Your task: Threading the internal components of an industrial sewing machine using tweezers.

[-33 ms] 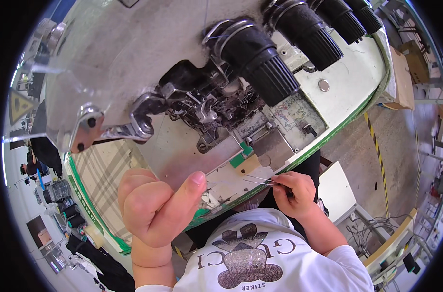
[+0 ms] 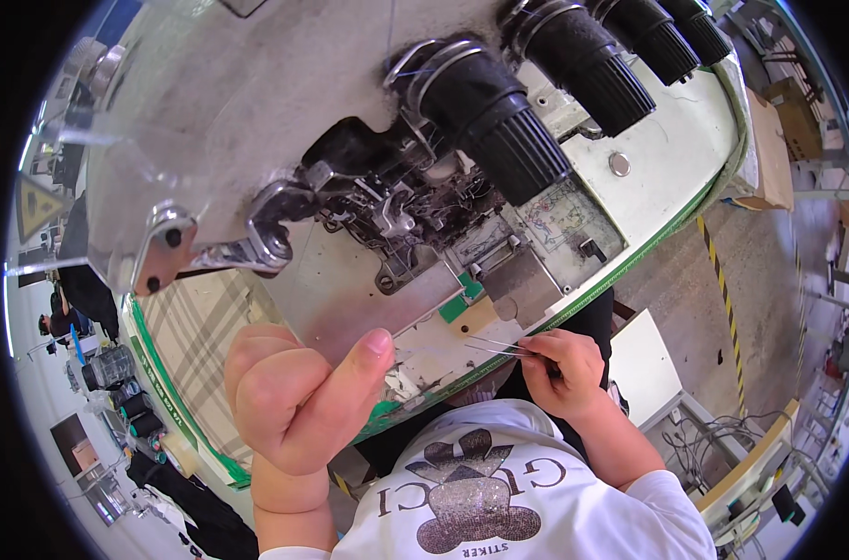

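Observation:
My right hand [image 2: 564, 371] is closed round a pair of thin metal tweezers [image 2: 497, 347]. Their slightly parted tips point left, over the front edge of a sewing machine with an overlock-type body [image 2: 256, 103]. Left of them my left hand [image 2: 303, 392] is closed, its fingers curled and the thumb stretched to the right. Whatever it pinches, if anything, is too fine to make out. Beyond both hands lies the metal bed plate [image 2: 368, 299], with the dark, linty looper and needle area [image 2: 415, 210] behind it. A green patch [image 2: 457, 303] sits on the plate's front edge.
Several black ribbed tension knobs [image 2: 513, 131] jut out above the work area. A metal lever [image 2: 238, 252] hangs at the left. Green measuring tape [image 2: 620, 271] edges the table. Cardboard boxes [image 2: 770, 154] and tangled cables [image 2: 723, 439] are off to the right.

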